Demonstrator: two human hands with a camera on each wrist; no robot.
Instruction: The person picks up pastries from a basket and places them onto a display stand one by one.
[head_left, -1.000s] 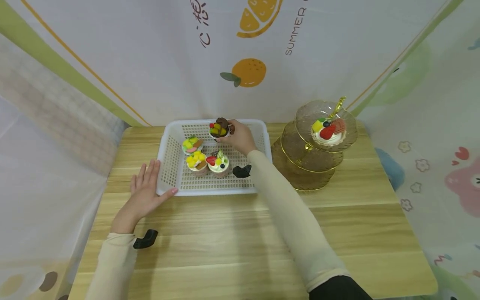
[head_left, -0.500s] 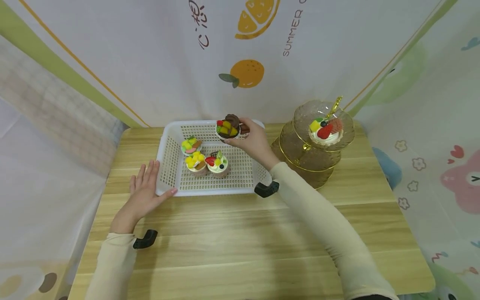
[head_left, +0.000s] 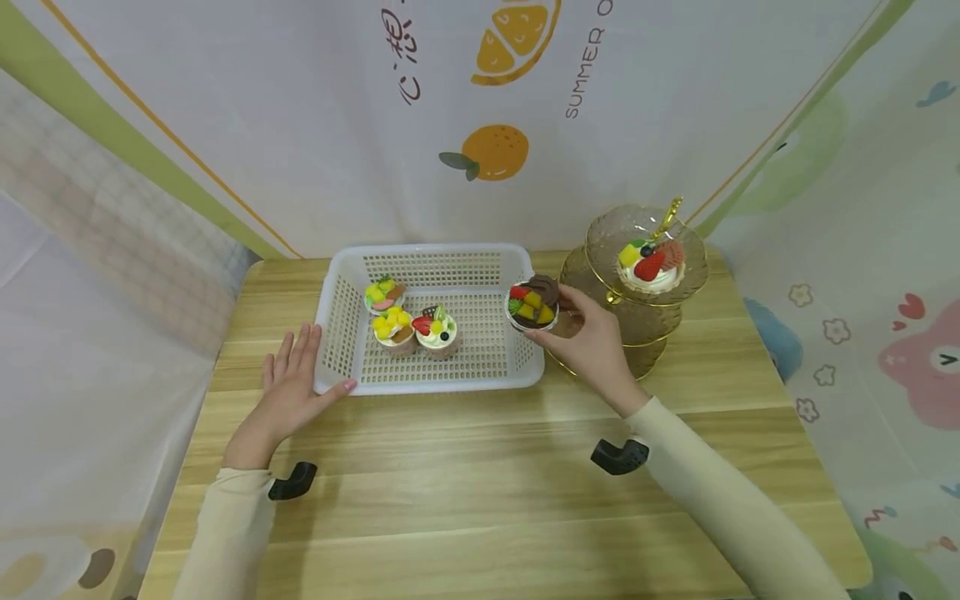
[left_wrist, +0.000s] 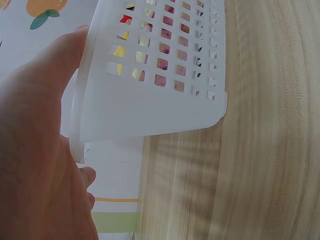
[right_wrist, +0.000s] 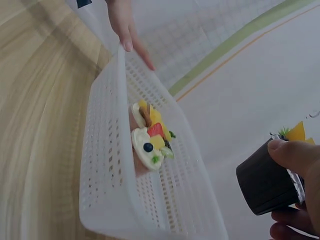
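Observation:
My right hand (head_left: pixel 592 337) grips a chocolate cupcake (head_left: pixel 532 302) with fruit on top, held just past the right rim of the white perforated basket (head_left: pixel 480 379), beside the tiered glass stand (head_left: pixel 637 325). In the right wrist view the cupcake's dark cup (right_wrist: pixel 265 182) sits between my fingertips (right_wrist: pixel 292 152). My left hand (head_left: pixel 288 392) lies flat against the basket's front-left corner, thumb on the front wall; the left wrist view shows my palm (left_wrist: pixel 35 150) on that corner (left_wrist: pixel 150 105). Three fruit cupcakes (head_left: pixel 408 318) stand in the basket's left half.
The stand's top tier carries a white cream cake (head_left: pixel 651 263) with strawberry and a gold handle (head_left: pixel 670 215). All rest on a wooden table (head_left: pixel 480 500). A printed cloth backdrop (head_left: pixel 480 108) hangs close behind and at both sides.
My right hand has lifted the chocolate cupcake out of the basket's back and carried it right and toward me, over the right rim. The left hand has stayed at the corner.

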